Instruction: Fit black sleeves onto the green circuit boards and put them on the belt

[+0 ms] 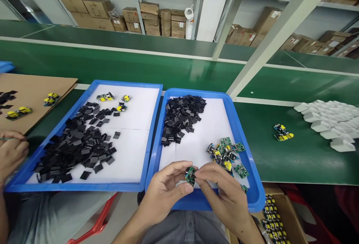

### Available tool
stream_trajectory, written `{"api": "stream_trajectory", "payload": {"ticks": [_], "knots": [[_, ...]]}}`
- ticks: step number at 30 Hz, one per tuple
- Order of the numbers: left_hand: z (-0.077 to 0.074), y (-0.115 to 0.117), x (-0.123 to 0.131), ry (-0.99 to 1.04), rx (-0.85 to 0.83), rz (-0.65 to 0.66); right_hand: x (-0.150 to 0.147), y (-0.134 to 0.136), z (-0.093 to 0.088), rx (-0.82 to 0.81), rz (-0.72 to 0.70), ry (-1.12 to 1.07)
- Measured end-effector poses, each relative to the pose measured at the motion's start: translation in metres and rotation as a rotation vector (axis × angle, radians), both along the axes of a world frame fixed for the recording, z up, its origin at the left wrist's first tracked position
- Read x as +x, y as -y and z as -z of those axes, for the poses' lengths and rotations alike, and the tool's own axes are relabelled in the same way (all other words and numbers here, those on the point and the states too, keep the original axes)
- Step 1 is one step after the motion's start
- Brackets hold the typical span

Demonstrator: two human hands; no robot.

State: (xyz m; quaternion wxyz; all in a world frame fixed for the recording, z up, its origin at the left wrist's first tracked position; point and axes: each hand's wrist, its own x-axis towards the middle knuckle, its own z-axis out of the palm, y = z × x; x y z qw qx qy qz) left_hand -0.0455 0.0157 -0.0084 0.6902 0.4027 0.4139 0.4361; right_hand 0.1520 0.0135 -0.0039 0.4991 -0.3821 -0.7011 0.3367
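Observation:
My left hand (165,191) and my right hand (224,193) meet over the near edge of the right blue tray (254,184). Both pinch one small green circuit board (190,175) between fingertips and thumbs. Just right of it lies a heap of several green circuit boards (227,154) with yellow parts. A pile of small black pads (181,117) fills the tray's far left part.
A second blue tray (84,188) at left holds scattered black pads (78,143) and a few boards. Another person's hand (11,154) works at far left by a cardboard sheet (30,94). White plastic shells (331,120) and one board (282,132) lie on the green belt. A box of boards (273,221) sits low right.

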Motion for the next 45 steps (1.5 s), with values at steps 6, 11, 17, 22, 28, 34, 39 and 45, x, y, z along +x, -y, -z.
{"api": "stream_trajectory", "payload": {"ticks": [6, 11, 17, 22, 28, 34, 39, 45], "knots": [[-0.001, -0.002, 0.003, 0.021, -0.028, -0.006, 0.003, 0.004, 0.001, -0.063, -0.015, 0.074], [0.0, -0.002, 0.005, -0.011, 0.021, -0.023, 0.0, 0.005, 0.001, -0.124, 0.031, 0.11], [0.002, 0.0, 0.004, -0.04, -0.001, -0.007, 0.005, 0.008, 0.002, -0.02, -0.041, 0.143], [0.002, 0.001, 0.006, -0.079, 0.077, 0.005, 0.006, 0.004, 0.004, -0.073, -0.004, 0.116], [0.002, 0.001, 0.003, -0.1, 0.124, 0.018, 0.001, 0.008, 0.003, -0.105, 0.039, 0.105], [0.003, 0.002, 0.003, -0.076, 0.061, -0.009, 0.001, 0.012, -0.002, 0.028, -0.003, 0.209], [0.003, 0.0, 0.004, -0.114, 0.047, -0.009, 0.007, 0.004, -0.002, 0.081, -0.137, 0.235], [0.003, 0.001, 0.005, -0.11, 0.13, -0.032, -0.002, 0.003, 0.002, -0.062, 0.031, 0.069]]}}
